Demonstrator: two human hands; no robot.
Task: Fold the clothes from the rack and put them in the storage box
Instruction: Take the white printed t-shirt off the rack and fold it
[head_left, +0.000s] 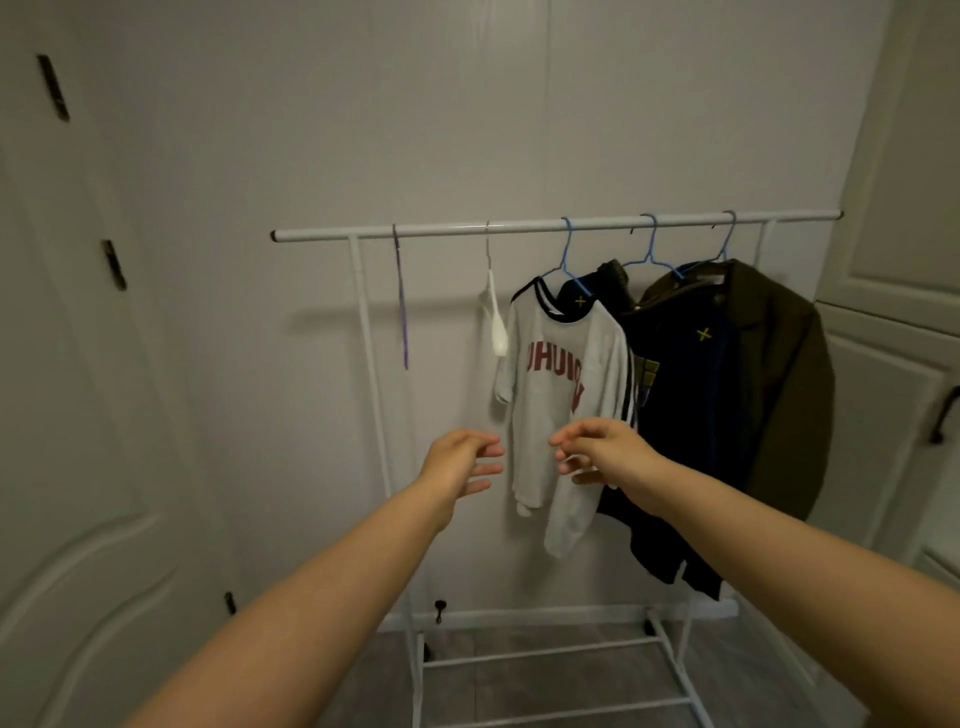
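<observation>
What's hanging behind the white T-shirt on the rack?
Behind the white T-shirt hangs a dark navy garment, then an olive jacket, each on a blue hanger. The shirt covers the navy garment's left side; anything further is hidden.

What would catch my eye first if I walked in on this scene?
Two bare forearms reach forward, left hand and right hand empty before a white T-shirt with red lettering. It hangs on the white rack beside dark clothes and an olive jacket. Two empty hangers dangle left.
</observation>
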